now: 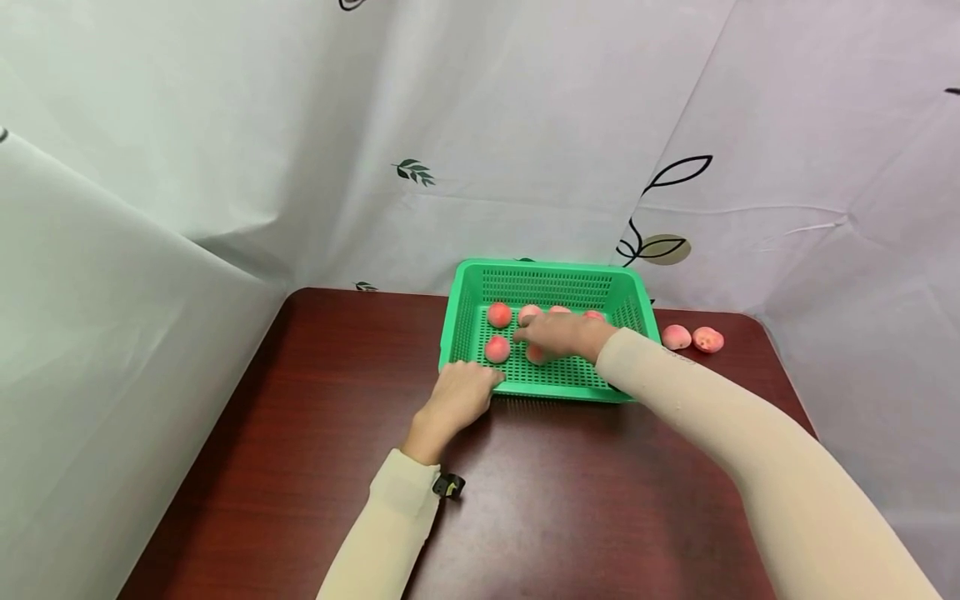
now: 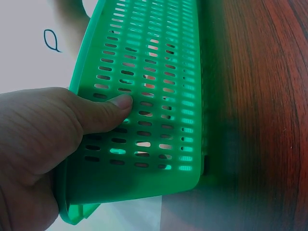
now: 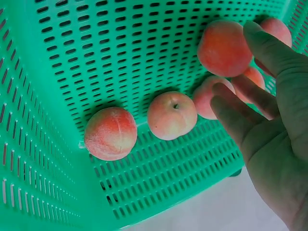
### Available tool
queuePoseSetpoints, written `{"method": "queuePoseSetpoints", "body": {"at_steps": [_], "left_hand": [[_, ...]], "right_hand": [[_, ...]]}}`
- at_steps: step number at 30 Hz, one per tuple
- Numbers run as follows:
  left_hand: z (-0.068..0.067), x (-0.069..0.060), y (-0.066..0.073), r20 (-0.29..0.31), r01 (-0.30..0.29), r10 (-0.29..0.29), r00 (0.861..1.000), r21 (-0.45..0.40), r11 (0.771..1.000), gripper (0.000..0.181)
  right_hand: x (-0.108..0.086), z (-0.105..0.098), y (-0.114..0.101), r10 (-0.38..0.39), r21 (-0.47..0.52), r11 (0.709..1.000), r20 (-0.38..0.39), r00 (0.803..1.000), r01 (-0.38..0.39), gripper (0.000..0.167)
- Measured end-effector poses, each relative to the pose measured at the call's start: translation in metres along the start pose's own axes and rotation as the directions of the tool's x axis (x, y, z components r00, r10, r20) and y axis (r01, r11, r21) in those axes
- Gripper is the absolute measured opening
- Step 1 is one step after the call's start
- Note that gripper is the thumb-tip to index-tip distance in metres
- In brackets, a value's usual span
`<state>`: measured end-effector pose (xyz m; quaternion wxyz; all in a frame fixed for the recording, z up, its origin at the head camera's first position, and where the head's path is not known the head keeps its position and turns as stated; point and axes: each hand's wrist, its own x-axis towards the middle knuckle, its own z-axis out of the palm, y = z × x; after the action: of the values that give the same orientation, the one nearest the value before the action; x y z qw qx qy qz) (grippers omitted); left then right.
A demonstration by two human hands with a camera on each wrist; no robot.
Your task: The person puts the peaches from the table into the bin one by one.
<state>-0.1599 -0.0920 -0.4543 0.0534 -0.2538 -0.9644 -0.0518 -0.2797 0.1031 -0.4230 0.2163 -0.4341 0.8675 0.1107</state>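
Observation:
A green perforated plastic basket [image 1: 570, 391] stands on the table and holds several red-and-pink peaches [image 1: 497, 349]. My left hand [image 1: 460, 395] grips its near rim at the left corner; in the left wrist view the thumb [image 2: 108, 114] presses along the outer wall while the other fingers are hidden. Inside the basket, my right hand [image 1: 557, 333] is over a peach [image 1: 536, 354] in the near row. The right wrist view shows that hand's fingers spread and loosely bent beside a peach [image 3: 224, 49], without closing round it. Whether the thumb touches this peach, I cannot tell.
Two more peaches, one [image 1: 676, 337] beside the other [image 1: 708, 339], lie on the dark red-brown table [image 1: 322, 400] to the right of the basket. A white curtain [image 1: 495, 125] with leaf prints hangs behind the table and along both sides.

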Motion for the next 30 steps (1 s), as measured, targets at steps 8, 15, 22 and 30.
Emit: {"method": "queuePoseSetpoints", "body": {"at_steps": [8, 15, 22, 30], "left_hand": [[0.001, 0.000, 0.000, -0.002, -0.007, 0.007, 1.000, -0.012, 1.000, 0.036], [0.004, 0.002, -0.002, -0.003, 0.000, 0.000, 1.000, -0.009, 1.000, 0.035], [0.003, 0.001, -0.001, -0.014, -0.007, 0.006, 1.000, -0.031, 1.000, 0.036], [0.004, 0.001, -0.002, -0.020, -0.006, 0.005, 1.000, -0.028, 1.000, 0.036]], "right_hand": [[-0.021, -0.006, 0.004, 0.005, 0.163, 0.986, -0.188, 0.982, 0.027, 0.044], [-0.044, -0.008, 0.011, 0.008, 0.112, 0.993, -0.389, 0.921, 0.039, 0.050], [-0.069, -0.004, 0.024, 0.056, 0.029, 0.998, -0.489, 0.870, -0.048, 0.058], [-0.097, 0.012, 0.033, 0.198, 0.121, 0.980, -0.548, 0.813, -0.157, 0.063]]}}
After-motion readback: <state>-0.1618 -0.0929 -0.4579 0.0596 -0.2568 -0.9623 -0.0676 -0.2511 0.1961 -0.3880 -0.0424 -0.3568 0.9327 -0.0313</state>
